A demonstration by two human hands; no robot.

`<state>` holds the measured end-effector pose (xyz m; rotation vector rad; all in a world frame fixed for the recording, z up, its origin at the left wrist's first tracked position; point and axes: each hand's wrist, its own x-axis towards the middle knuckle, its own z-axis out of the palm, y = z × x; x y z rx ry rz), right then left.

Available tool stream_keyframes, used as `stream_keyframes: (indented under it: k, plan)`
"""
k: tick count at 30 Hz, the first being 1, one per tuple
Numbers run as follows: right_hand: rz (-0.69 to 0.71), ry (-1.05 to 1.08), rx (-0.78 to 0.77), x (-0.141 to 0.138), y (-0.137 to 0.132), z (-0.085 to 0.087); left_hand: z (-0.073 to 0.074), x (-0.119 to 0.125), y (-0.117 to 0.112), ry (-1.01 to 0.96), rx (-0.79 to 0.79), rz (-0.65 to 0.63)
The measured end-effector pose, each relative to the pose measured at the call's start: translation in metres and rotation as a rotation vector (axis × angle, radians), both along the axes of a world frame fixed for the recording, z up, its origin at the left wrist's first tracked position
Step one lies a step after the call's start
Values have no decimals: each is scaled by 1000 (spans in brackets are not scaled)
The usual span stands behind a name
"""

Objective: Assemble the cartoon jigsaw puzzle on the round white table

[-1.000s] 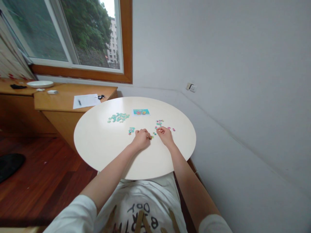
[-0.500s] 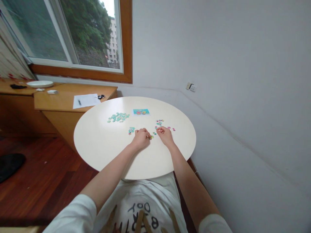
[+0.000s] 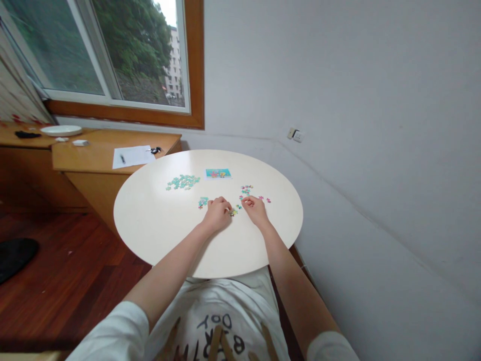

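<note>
On the round white table (image 3: 150, 230), my left hand (image 3: 217, 213) is bent down with its fingertips pinched at a small cluster of yellow-green jigsaw puzzle pieces (image 3: 233, 212). My right hand (image 3: 256, 209) rests just to the right, its fingers curled together; whatever they may hold is too small to make out. A teal piece (image 3: 239, 206) lies between the hands. Beyond my right hand are several mixed pieces (image 3: 247, 188), with pink pieces (image 3: 268, 200) off to its right. A small joined teal patch (image 3: 203, 201) sits left of my left hand.
A pile of teal pieces (image 3: 183, 182) lies at the table's back left. Near the far edge is a picture card (image 3: 218, 173) in blue. Paper (image 3: 131, 156) and keys (image 3: 155, 150) lie on the wooden desk (image 3: 93, 163). A white wall (image 3: 356, 150) stands on the right.
My left hand has shifted very slightly at the yellow-green pieces, showing a bit more of them. The right hand and the other pieces look the same.
</note>
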<state>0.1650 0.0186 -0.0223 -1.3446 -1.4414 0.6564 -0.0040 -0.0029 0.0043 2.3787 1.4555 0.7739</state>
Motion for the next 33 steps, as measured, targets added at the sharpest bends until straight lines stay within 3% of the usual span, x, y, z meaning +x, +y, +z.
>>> stream_keyframes:
  k: [10, 22, 33]
  plan:
    - [10, 9, -16, 0, -2, 1, 1, 0, -1, 16, -37, -42]
    - [3, -33, -4, 1, 0, -2, -3, 0, 1, 31, -6, 9]
    - [101, -129, -35, 2, -1, -4, -1, 3, -3, 102, -38, 24]
